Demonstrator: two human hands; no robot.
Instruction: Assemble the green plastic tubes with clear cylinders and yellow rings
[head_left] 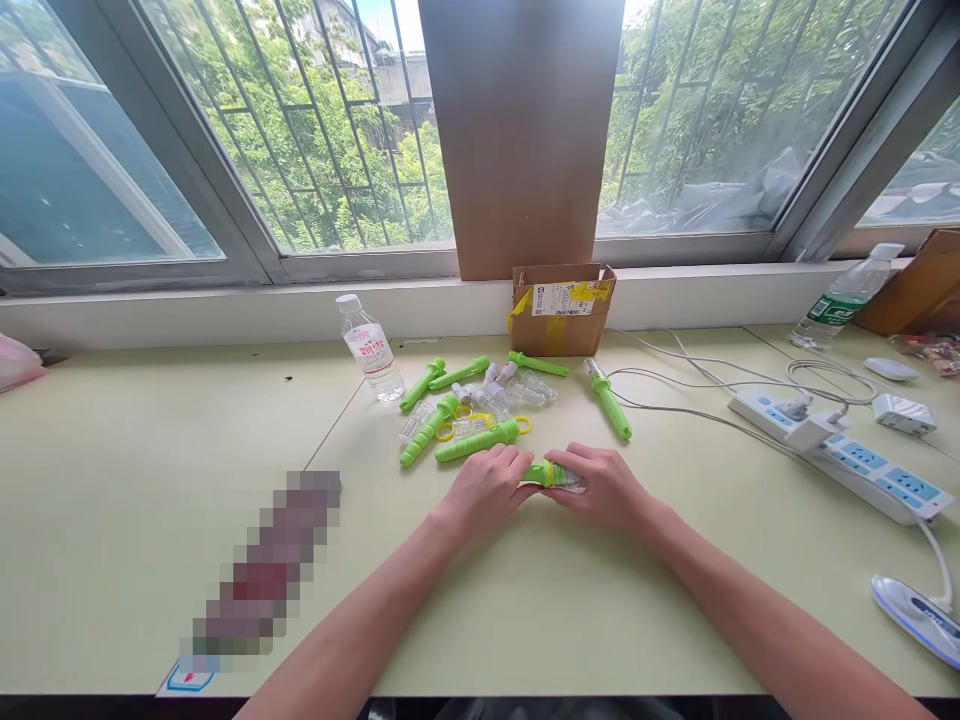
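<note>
My left hand is closed around a green plastic stick, hiding most of its length. At the stick's other end, my right hand grips a clear ribbed plastic cap, with a yellow ring visible where the two parts meet. Just beyond my hands lie several loose green handles, clear ribbed caps, yellow rings and small white pieces, all in one heap. Apart from the heap, to the right, rests a green stick with a clear tip.
An open cardboard box stands behind the heap, near a water bottle. On the right are a white power strip, cables and another bottle. A blurred-out item lies at left.
</note>
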